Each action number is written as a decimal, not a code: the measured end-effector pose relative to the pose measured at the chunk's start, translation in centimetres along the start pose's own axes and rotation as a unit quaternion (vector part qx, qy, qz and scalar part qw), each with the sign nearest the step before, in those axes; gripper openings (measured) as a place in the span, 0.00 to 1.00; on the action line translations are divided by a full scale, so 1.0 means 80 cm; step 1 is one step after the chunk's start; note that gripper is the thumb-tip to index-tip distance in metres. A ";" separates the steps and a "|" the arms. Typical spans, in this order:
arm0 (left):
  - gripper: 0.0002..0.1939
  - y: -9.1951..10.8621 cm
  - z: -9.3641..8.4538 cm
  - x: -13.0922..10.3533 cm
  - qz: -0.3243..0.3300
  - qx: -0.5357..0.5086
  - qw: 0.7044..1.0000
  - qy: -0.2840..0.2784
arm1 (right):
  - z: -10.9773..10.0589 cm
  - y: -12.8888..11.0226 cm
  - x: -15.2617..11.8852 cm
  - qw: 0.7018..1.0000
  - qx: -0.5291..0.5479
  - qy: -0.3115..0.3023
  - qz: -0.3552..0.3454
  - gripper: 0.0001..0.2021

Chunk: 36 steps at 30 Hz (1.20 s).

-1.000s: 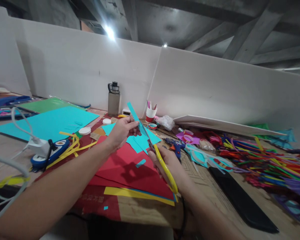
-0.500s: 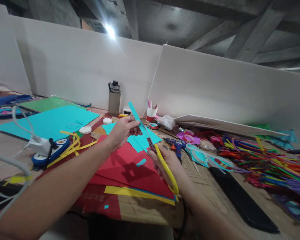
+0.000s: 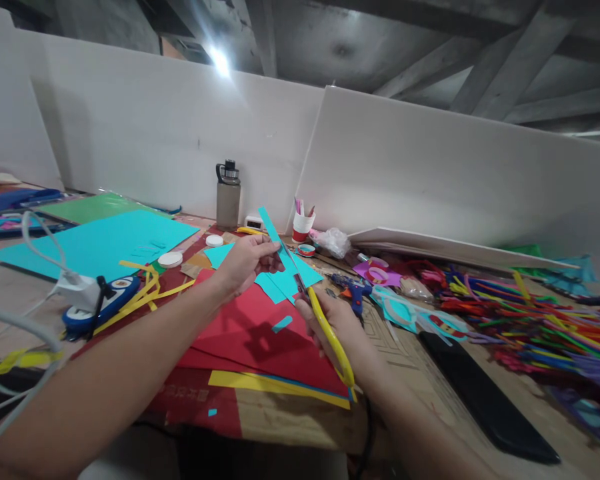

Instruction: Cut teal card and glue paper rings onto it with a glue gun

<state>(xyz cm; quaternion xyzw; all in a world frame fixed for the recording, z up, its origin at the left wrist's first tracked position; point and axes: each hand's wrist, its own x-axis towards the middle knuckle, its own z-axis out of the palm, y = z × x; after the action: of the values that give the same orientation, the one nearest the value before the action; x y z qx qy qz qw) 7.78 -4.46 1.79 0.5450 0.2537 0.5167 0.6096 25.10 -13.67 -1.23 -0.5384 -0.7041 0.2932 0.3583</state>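
Note:
My left hand (image 3: 251, 261) pinches a narrow turquoise paper strip (image 3: 270, 225) that sticks up above its fingers. Yellow-handled scissors (image 3: 329, 331) are in my right hand (image 3: 333, 323), its fingers wrapped round the handle. The blades point up and away from me, meeting the strip close to my left fingertips; whether they are parted is hard to see. Under both hands lie red paper sheets (image 3: 230, 333), with a turquoise sheet (image 3: 280, 287) on top toward the back. A small turquoise scrap (image 3: 282, 325) rests on the red paper.
A grey bottle (image 3: 229, 200) and a paper cup of pens (image 3: 304, 223) stand at the back. Right are a glue gun (image 3: 357, 293), a black phone-like slab (image 3: 487, 397) and many coloured pipe cleaners (image 3: 535, 313). Left are a power strip (image 3: 103, 305), yellow strips (image 3: 155, 293) and a large turquoise sheet (image 3: 110, 240).
Very little differs. The turquoise strip's upper end has tilted slightly lower, and the scissors have shifted a touch. Both hands keep their hold.

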 end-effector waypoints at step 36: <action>0.09 0.002 0.004 -0.003 0.006 0.007 1.000 0.004 | -0.002 -0.002 0.006 1.000 -0.025 -0.001 -0.014 0.16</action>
<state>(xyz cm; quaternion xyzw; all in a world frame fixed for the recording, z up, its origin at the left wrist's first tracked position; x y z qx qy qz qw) 7.91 -4.78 1.92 0.5487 0.2563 0.5207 0.6018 25.09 -13.27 -0.93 -0.5368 -0.7191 0.2714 0.3479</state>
